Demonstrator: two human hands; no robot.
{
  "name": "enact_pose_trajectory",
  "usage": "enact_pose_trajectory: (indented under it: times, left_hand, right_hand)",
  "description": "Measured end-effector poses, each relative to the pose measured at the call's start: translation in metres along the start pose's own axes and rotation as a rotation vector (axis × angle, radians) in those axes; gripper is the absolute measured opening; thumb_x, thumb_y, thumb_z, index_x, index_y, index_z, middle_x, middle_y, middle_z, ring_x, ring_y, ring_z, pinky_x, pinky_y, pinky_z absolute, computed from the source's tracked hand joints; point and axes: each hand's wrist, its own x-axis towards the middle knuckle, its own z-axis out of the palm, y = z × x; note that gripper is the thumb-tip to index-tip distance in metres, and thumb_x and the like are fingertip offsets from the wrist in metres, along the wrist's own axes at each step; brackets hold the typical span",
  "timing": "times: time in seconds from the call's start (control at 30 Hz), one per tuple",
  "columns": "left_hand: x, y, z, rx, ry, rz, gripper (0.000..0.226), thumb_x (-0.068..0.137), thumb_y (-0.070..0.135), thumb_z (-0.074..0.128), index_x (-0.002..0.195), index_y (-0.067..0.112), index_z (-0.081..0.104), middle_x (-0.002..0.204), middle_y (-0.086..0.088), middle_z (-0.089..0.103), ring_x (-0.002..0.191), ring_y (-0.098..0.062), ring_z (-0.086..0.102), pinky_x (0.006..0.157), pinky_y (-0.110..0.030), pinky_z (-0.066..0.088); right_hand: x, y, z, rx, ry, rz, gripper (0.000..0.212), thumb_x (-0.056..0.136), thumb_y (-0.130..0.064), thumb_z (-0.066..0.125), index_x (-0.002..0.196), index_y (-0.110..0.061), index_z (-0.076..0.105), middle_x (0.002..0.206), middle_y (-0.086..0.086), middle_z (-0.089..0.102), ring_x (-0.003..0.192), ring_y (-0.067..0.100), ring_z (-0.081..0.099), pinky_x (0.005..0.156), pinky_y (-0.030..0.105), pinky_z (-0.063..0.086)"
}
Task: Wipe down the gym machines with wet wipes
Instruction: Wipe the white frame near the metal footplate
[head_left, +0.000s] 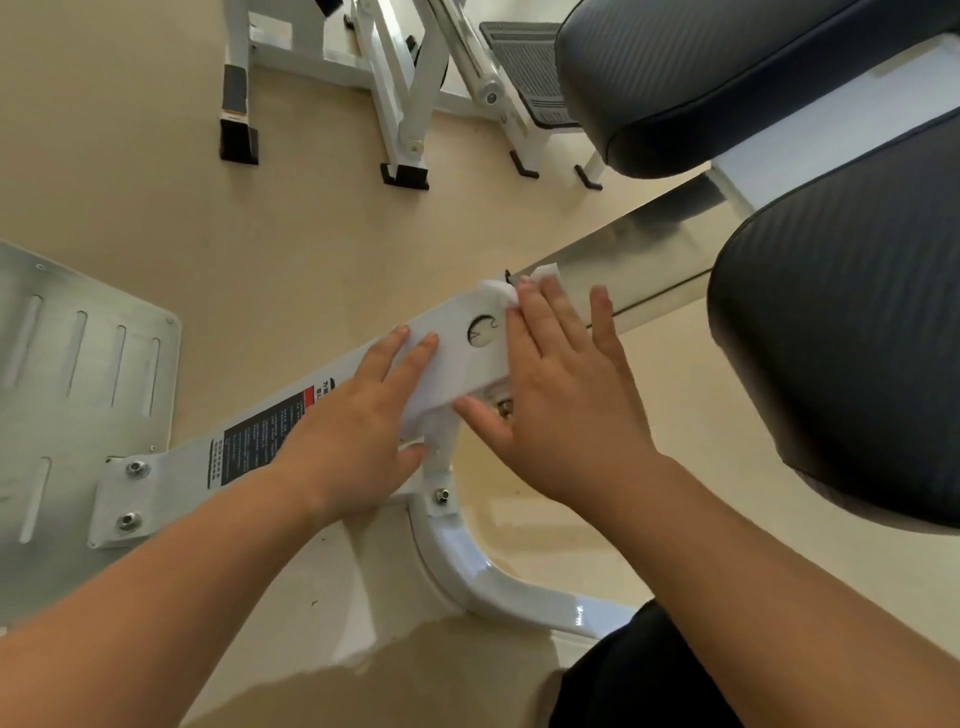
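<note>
A white machine frame beam (457, 358) runs diagonally across the middle, with a round hole and a black warning label (270, 431). My right hand (561, 395) lies flat on the beam with straight fingers, pressing a white wet wipe (519, 283) that sticks out past its fingertips. My left hand (358, 436) rests flat on the beam just left of the hole, fingers straight, thumb under the beam's edge. It holds nothing that I can see.
A metal footplate (78, 395) with slots lies at the left. Two dark padded cushions (841, 332) fill the right side. A bare steel rail (644, 265) continues past the wipe. Another white machine (395, 78) stands at the back on the beige floor.
</note>
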Motion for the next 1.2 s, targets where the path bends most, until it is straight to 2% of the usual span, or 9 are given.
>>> enact_pose_trajectory:
  times: [0.1, 0.27, 0.37, 0.5, 0.63, 0.83, 0.93, 1.07, 1.2]
  left_hand:
    - [-0.008, -0.019, 0.002, 0.003, -0.005, -0.076, 0.111, 0.083, 0.038, 0.076, 0.16, 0.034, -0.004, 0.167, 0.01, -0.005, 0.149, -0.023, 0.027, 0.114, -0.041, 0.038]
    - [-0.025, -0.038, 0.007, 0.124, -0.102, -0.237, 0.114, 0.084, 0.047, 0.073, 0.161, 0.02, -0.006, 0.168, 0.001, -0.011, 0.155, -0.019, 0.01, 0.121, -0.03, 0.017]
    - [-0.034, -0.043, 0.011, 0.18, -0.173, -0.323, 0.117, 0.084, 0.053, 0.071, 0.16, 0.02, -0.011, 0.168, 0.0, -0.015, 0.153, -0.024, 0.013, 0.121, -0.034, 0.019]
    - [-0.04, -0.045, 0.012, 0.194, -0.166, -0.348, 0.117, 0.083, 0.053, 0.072, 0.161, 0.018, -0.008, 0.168, -0.001, -0.01, 0.151, -0.028, 0.019, 0.12, -0.037, 0.024]
    - [-0.047, -0.049, 0.01, 0.189, -0.148, -0.345, 0.109, 0.084, 0.05, 0.072, 0.161, 0.02, 0.002, 0.167, 0.003, 0.001, 0.148, -0.023, 0.026, 0.117, -0.037, 0.03]
    - [-0.068, -0.073, 0.005, 0.191, -0.251, -0.389, 0.105, 0.082, 0.051, 0.074, 0.16, 0.018, 0.013, 0.165, -0.001, 0.015, 0.145, -0.022, 0.034, 0.114, -0.039, 0.039]
    - [-0.079, -0.082, 0.007, 0.214, -0.344, -0.435, 0.112, 0.079, 0.052, 0.076, 0.161, 0.019, 0.007, 0.166, -0.001, 0.012, 0.147, -0.022, 0.032, 0.114, -0.038, 0.038]
    - [-0.085, -0.08, 0.008, 0.246, -0.431, -0.468, 0.117, 0.084, 0.053, 0.072, 0.161, 0.014, -0.008, 0.169, -0.003, -0.009, 0.155, -0.021, 0.011, 0.122, -0.038, 0.026]
    - [-0.085, -0.075, 0.014, 0.3, -0.507, -0.473, 0.125, 0.085, 0.059, 0.067, 0.156, 0.008, -0.021, 0.166, -0.009, -0.022, 0.153, -0.029, 0.021, 0.118, -0.043, 0.034]
  right_hand:
    - [0.01, -0.009, -0.003, -0.021, -0.102, -0.054, 0.103, 0.096, -0.075, 0.026, 0.161, 0.001, 0.002, 0.17, 0.022, -0.004, 0.157, 0.034, -0.012, 0.125, 0.051, -0.015]
    - [-0.007, -0.048, 0.025, -0.119, -0.227, -0.358, 0.096, 0.102, -0.064, 0.026, 0.158, 0.003, -0.011, 0.166, 0.026, -0.018, 0.154, 0.04, -0.02, 0.123, 0.054, -0.018]
    - [0.003, -0.072, 0.038, -0.234, -0.276, -0.464, 0.089, 0.106, -0.056, 0.026, 0.157, 0.005, -0.013, 0.165, 0.028, -0.02, 0.154, 0.042, -0.018, 0.121, 0.052, -0.017]
    - [0.035, -0.063, 0.026, -0.302, -0.266, -0.278, 0.098, 0.102, -0.064, 0.031, 0.158, 0.007, -0.008, 0.167, 0.029, -0.011, 0.155, 0.044, -0.01, 0.127, 0.054, -0.003]
    - [0.051, -0.057, 0.011, -0.212, -0.272, -0.079, 0.106, 0.097, -0.071, 0.036, 0.159, 0.006, -0.003, 0.168, 0.027, -0.004, 0.156, 0.042, -0.004, 0.127, 0.054, -0.002]
    - [0.027, -0.134, 0.067, -0.203, -0.316, -0.461, 0.099, 0.099, -0.067, 0.036, 0.161, 0.0, -0.002, 0.169, 0.023, -0.004, 0.157, 0.04, -0.007, 0.126, 0.054, -0.007]
    - [0.017, -0.152, 0.084, -0.243, -0.313, -0.594, 0.094, 0.1, -0.061, 0.038, 0.161, -0.001, -0.001, 0.17, 0.022, -0.004, 0.157, 0.039, -0.006, 0.126, 0.053, -0.008]
    - [0.026, -0.136, 0.074, -0.341, -0.253, -0.428, 0.091, 0.103, -0.055, 0.036, 0.16, 0.003, -0.004, 0.168, 0.027, -0.008, 0.155, 0.045, -0.008, 0.124, 0.061, -0.006]
    - [0.032, -0.106, 0.055, -0.27, -0.23, -0.184, 0.096, 0.101, -0.062, 0.035, 0.159, 0.004, -0.005, 0.167, 0.028, -0.011, 0.154, 0.046, -0.013, 0.121, 0.065, -0.01]
